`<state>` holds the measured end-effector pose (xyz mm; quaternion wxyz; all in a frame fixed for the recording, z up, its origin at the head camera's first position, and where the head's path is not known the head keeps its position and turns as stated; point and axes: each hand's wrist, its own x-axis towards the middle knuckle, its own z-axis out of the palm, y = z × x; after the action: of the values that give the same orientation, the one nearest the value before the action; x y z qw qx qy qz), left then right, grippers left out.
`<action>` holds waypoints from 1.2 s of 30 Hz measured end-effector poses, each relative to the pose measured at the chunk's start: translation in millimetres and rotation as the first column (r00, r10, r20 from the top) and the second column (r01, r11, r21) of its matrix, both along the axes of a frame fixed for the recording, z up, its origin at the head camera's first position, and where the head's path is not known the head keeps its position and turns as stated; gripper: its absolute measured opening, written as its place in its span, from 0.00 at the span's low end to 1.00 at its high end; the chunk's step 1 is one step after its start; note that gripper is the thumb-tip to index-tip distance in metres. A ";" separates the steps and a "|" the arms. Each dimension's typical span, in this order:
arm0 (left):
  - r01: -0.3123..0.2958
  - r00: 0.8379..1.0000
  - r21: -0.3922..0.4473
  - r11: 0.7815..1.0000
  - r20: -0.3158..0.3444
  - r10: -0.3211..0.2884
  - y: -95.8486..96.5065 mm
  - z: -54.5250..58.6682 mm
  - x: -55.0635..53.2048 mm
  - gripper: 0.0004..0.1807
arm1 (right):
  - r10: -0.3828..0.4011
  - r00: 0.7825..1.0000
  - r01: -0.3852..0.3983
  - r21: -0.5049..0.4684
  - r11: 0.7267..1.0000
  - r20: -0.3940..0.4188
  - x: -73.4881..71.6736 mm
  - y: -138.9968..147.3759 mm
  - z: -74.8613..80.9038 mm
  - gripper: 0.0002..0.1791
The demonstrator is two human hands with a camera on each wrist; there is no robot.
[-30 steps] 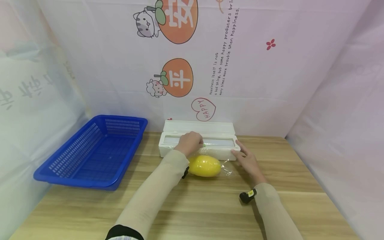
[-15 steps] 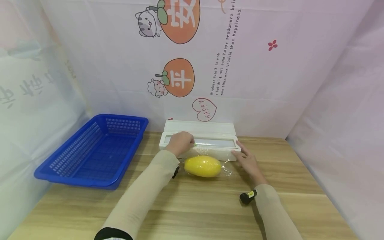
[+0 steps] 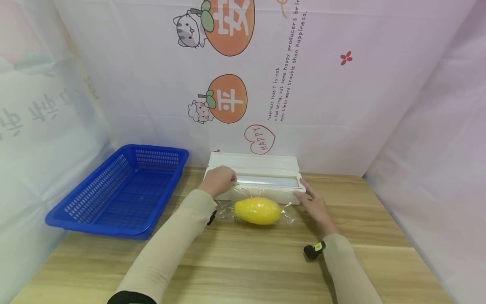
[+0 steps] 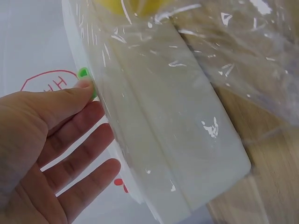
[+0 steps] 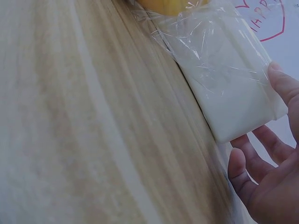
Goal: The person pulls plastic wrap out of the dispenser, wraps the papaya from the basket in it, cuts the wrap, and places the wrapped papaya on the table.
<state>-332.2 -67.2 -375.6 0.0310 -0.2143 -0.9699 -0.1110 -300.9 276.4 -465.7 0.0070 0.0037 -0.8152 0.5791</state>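
A white cling film dispenser [image 3: 265, 195] stands against the back wall with its lid raised. On its top edge, my left hand [image 3: 218, 180] pinches a small green slide cutter [image 4: 83, 72] between thumb and index finger; the other fingers spread loosely. My right hand [image 3: 315, 207] holds the dispenser's right end, thumb on the front edge and fingers around the end, as the right wrist view shows. In front lies a smooth yellow oval fruit [image 3: 258, 210] under clear cling film [image 4: 224, 60] that runs down from the dispenser.
A blue plastic basket [image 3: 146, 211] with slotted sides stands at the left of the wooden table [image 3: 247, 261]. Printed white cloth [image 3: 322, 105] walls the table at the back and on both sides.
My left hand has slid left along the dispenser's top edge with the green slide cutter, uncovering the fruit's left end. The right hand keeps its hold, and the fruit lies nearly where it was.
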 end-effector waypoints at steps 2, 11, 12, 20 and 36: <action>0.011 1.000 -0.003 1.000 -0.006 -0.011 -2.5 1.1 0.5 0.10 | -0.006 1.000 0.006 0.002 1.000 0.003 0.0 -0.3 -0.5 0.42; 0.020 1.000 -0.014 1.000 0.005 -0.020 -15.9 4.2 -0.9 0.07 | -0.009 1.000 0.010 0.016 1.000 -0.009 -0.5 2.5 0.1 0.42; 0.018 1.000 -0.014 1.000 0.013 -0.018 -17.3 4.0 -1.3 0.07 | -0.008 1.000 0.008 0.011 1.000 -0.004 -0.2 2.3 1.2 0.42; 0.026 0.999 -0.009 1.000 0.046 -0.025 -23.8 6.7 -1.1 0.06 | 0.016 0.999 -0.014 -0.040 0.999 0.041 5.2 -2.0 16.5 0.41; -0.055 0.994 0.027 0.998 0.093 0.053 -68.9 1.2 -4.7 0.07 | -0.011 1.000 0.012 -0.086 0.996 0.010 -1.2 -1.2 -3.8 0.41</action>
<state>-336.9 -136.1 -374.4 -0.0078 -0.1822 -0.9740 -0.1341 -302.1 275.2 -469.5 0.0064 -0.0040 -0.7896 0.6135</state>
